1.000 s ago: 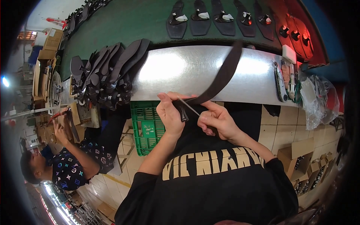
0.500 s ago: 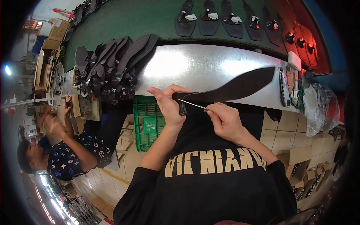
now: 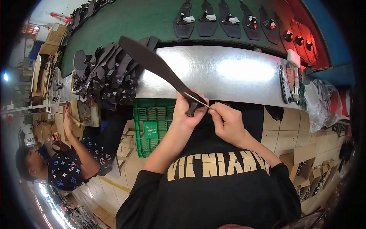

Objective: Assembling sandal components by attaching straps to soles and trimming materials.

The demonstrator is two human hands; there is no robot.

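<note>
My left hand (image 3: 185, 116) is closed around the heel end of a dark brown shoe sole (image 3: 150, 63) with a small heel. The sole's broad toe end points up and left over the metal ledge. Pinched in my right hand (image 3: 229, 123) is a thin metal rod-like tool (image 3: 195, 100). Its shaft lies against the sole beside the heel; its grip end is hidden in my fingers. Left of the sole, a heap of dark soles with heels (image 3: 105, 72) lies on the ledge.
A shiny metal ledge (image 3: 198, 70) fronts a green conveyor belt (image 3: 141, 19) carrying a row of soles (image 3: 207, 24). A utility knife (image 3: 284, 86) and a plastic bag (image 3: 324, 101) are at right. Below stands a green crate (image 3: 143, 131). At left, a co-worker (image 3: 76, 162) holds a hammer.
The sole has swung from pointing right to pointing up and left, as my left hand turned. The tool now slants down to the right more steeply. The co-worker's hands have moved.
</note>
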